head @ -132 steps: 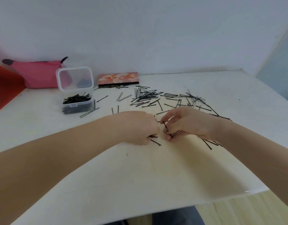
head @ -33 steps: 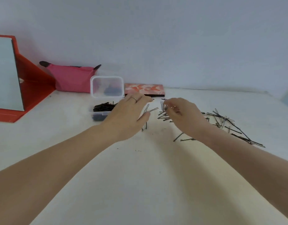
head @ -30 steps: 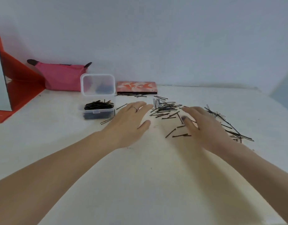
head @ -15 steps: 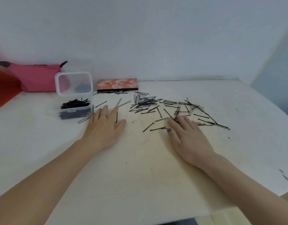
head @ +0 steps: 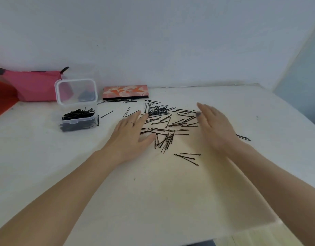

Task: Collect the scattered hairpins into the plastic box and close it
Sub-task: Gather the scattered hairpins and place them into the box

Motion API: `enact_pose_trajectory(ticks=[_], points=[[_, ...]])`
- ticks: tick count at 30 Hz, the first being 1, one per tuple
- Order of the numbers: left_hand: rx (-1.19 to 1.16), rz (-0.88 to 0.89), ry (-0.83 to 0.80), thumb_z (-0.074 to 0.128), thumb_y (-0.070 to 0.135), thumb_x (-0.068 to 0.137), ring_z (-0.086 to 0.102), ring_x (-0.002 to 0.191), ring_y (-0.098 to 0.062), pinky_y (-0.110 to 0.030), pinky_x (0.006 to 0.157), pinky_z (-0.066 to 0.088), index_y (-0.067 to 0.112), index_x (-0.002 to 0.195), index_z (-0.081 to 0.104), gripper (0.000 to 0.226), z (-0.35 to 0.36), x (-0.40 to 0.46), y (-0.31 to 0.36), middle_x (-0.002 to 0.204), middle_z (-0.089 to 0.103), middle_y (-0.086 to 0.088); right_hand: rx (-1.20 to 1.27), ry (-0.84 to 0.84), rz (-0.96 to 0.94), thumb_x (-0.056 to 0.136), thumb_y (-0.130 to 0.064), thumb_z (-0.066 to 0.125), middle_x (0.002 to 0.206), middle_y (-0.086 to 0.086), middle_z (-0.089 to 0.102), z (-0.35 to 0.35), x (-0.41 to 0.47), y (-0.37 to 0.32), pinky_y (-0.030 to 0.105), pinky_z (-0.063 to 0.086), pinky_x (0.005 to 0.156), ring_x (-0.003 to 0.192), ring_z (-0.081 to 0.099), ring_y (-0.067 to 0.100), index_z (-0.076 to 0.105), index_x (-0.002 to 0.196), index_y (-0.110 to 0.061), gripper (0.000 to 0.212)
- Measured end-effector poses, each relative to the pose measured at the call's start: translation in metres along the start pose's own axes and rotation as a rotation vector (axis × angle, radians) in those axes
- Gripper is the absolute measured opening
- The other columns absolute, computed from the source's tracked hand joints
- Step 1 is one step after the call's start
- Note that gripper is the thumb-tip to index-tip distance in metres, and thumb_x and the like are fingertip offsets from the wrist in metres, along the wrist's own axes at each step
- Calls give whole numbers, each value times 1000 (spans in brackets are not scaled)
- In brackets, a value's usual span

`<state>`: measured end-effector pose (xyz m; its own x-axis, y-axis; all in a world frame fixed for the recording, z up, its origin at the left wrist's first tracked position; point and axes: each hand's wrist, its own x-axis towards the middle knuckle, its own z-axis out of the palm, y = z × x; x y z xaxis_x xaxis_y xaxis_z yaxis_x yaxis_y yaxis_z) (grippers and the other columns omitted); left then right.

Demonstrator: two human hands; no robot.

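Several black hairpins (head: 166, 121) lie scattered across the middle of the white table (head: 171, 192). My left hand (head: 130, 134) lies flat with straight fingers at the left side of the pile. On the pile's right side my right hand (head: 215, 126) stands on its edge, fingers straight. Neither hand holds a pin. The clear plastic box (head: 78, 121) stands at the left, heaped with hairpins, and its hinged lid (head: 76, 91) is raised upright behind it. A few stray pins (head: 187, 158) lie nearer to me.
A pink pouch (head: 34, 86) leans against the back wall at the left, beside a red object (head: 2, 96). A flat orange patterned card (head: 125, 92) lies at the back, with pins in front of it. One pin (head: 243, 137) lies right of my right wrist.
Both hands have slid inward, to either side of the pile, and the scattered pins are bunched closer together between them. My right hand has turned from flat onto its edge.
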<state>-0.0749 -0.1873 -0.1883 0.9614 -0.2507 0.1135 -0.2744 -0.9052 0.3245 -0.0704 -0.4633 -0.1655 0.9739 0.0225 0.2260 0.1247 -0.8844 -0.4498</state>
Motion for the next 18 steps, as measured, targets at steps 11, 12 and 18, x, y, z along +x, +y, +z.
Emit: enact_pose_trajectory(ticks=[11,12,18], points=[[30,-40,-60,20,89,73,0,149,-7,-40,122,0,38,153,8,96,4,13,15,163,4,9,-70,-217,-36,104,-42,17,159,-9,23,28,12,-16,38,8,121,148,13,14,31,150,-30,50],[-3,-31,-38,23,88,73,4,149,-7,-38,122,4,38,153,11,94,4,11,14,163,8,10,-42,-222,-84,104,-40,19,158,-8,26,30,11,-23,37,9,121,148,16,12,35,149,-29,49],[-206,30,-1,44,85,68,22,143,0,-34,118,26,42,149,23,94,1,3,13,157,18,23,361,-229,-130,104,-36,30,138,-16,52,23,-14,-57,19,33,106,124,43,-1,58,133,-26,41]])
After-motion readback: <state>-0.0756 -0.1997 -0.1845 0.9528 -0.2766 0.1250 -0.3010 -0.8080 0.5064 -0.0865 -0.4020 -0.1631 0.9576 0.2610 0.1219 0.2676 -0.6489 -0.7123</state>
